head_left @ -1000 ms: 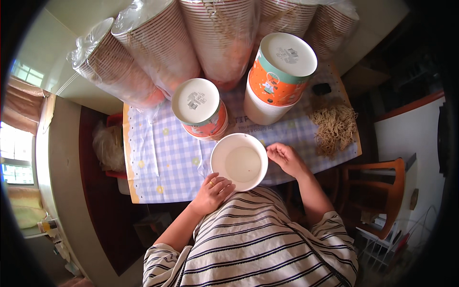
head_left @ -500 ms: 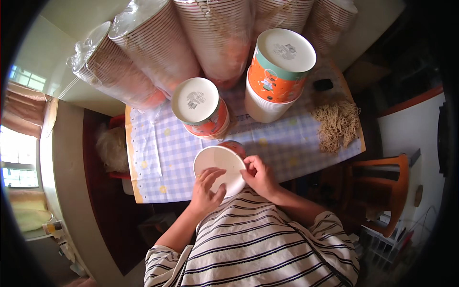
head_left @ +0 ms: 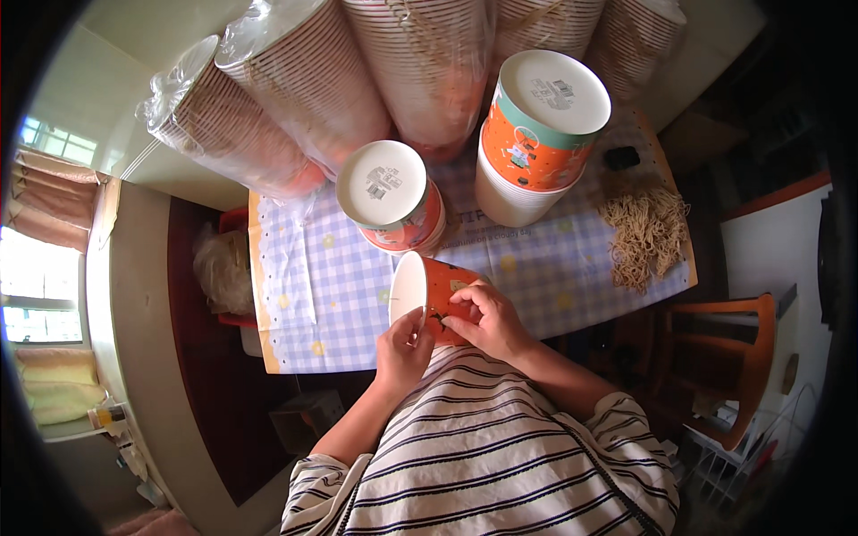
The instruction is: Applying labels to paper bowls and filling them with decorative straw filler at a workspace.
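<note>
The paper bowl had been tipped from mouth-up onto its side, orange wall showing, lifted off the bench at the near edge. Right hand grasped its wall; left hand fingers pinched the rim.

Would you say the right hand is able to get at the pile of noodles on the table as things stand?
Probably, but not freely: the right hand and left hand both hold an orange cup. The noodles lie on the table to its right, with nothing between.

Black-and-white striped short-sleeved shirt; bare forearms.
</note>
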The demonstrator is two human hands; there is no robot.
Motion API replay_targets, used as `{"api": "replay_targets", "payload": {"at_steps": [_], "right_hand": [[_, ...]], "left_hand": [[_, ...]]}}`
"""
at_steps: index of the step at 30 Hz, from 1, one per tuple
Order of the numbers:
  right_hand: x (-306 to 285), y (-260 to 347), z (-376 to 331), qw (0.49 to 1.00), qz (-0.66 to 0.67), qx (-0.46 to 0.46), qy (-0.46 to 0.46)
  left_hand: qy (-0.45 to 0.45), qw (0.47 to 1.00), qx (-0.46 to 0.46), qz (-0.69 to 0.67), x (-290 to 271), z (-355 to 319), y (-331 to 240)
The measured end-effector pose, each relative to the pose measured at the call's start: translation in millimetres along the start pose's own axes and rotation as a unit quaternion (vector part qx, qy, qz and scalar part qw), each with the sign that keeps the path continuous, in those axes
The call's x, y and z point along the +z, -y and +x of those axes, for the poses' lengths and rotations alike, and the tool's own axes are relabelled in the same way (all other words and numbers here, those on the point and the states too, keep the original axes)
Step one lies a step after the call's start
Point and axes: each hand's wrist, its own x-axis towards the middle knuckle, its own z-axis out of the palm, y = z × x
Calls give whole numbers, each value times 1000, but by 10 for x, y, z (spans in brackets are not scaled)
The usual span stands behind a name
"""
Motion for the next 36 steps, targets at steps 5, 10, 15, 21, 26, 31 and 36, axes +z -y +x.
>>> {"api": "replay_targets", "payload": {"at_steps": [5,10,15,21,26,31,36], "right_hand": [[71,39,66,998,-35,-57,-15],[82,1,62,995,-45,-88,7],[86,15,61,995,-24,-93,18],[37,15,50,993,-35,-103,39],[2,-8,59,992,-54,-105,48],[12,20,44,991,-57,-113,53],[-69,-37,36,995,-42,-90,27]], "left_hand": [[25,998,47,20,-5,-6,24],[25,998,57,-2,-4,16,13],[9,999,0,-54,52,51,5],[-16,995,77,60,49,140,-57],[-8,982,140,129,42,166,-45],[-38,975,171,134,40,129,-18],[62,992,90,61,-57,55,-72]]}}
